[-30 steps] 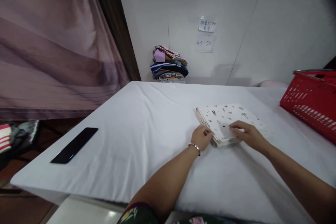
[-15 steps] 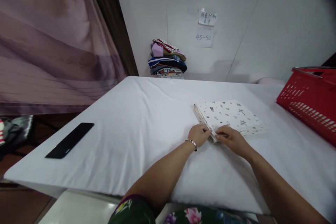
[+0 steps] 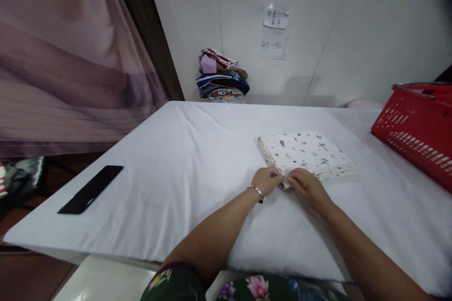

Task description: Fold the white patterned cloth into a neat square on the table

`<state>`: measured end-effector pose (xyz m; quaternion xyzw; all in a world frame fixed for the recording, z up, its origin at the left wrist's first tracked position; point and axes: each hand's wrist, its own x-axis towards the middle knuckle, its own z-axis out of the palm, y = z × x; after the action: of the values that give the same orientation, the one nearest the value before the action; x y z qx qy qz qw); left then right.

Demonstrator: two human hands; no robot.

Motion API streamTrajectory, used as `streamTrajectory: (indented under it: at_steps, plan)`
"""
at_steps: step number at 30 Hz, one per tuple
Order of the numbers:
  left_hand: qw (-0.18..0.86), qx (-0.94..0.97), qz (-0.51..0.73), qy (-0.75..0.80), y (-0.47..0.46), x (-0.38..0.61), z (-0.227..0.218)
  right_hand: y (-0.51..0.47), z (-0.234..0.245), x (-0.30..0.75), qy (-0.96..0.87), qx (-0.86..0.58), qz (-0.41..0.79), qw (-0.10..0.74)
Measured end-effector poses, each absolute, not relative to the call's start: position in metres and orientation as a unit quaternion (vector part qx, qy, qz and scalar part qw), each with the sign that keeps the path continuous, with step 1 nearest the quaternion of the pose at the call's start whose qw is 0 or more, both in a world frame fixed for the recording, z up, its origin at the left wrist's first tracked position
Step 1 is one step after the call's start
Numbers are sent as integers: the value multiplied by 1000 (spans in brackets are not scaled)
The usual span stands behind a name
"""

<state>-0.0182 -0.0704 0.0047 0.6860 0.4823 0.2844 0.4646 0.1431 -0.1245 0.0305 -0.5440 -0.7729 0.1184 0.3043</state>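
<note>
A folded white cloth (image 3: 307, 150) with small grey and brown prints lies on the white-covered table (image 3: 148, 188). Its layered folded edge runs along the left side down to the near corner. At that corner my left hand (image 3: 267, 180), with a silver bracelet at the wrist, pinches the layers. Close beside it, my right hand (image 3: 307, 187) has thumb and fingers pinched on the same corner. The fingertips of both hands nearly meet, and they partly cover the corner.
A red plastic basket (image 3: 416, 127) stands on the table at the right. On the left side lies a flat black object (image 3: 91, 190). A stack of folded fabrics (image 3: 223, 77) sits against the wall beyond the far edge. A pink curtain (image 3: 70, 56) hangs at the left.
The camera view has shifted slightly. My right fingers have closed in a little on the cloth's near corner, while my left hand keeps its pinch there.
</note>
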Motion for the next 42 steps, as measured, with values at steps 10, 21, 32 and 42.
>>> streamTrajectory:
  at_steps: [10,21,32,42]
  plan:
    - [471,684,304,467,-72,-19,6,-129,35,140,-733,-578,162,320]
    - [427,678,301,518,-70,-20,12,-129,33,137,-686,-626,172,329]
    - [447,676,283,513,-74,-19,11,-126,31,138,-735,-595,115,306]
    - [428,689,268,521,-77,-15,15,-128,30,134,-732,-615,67,285]
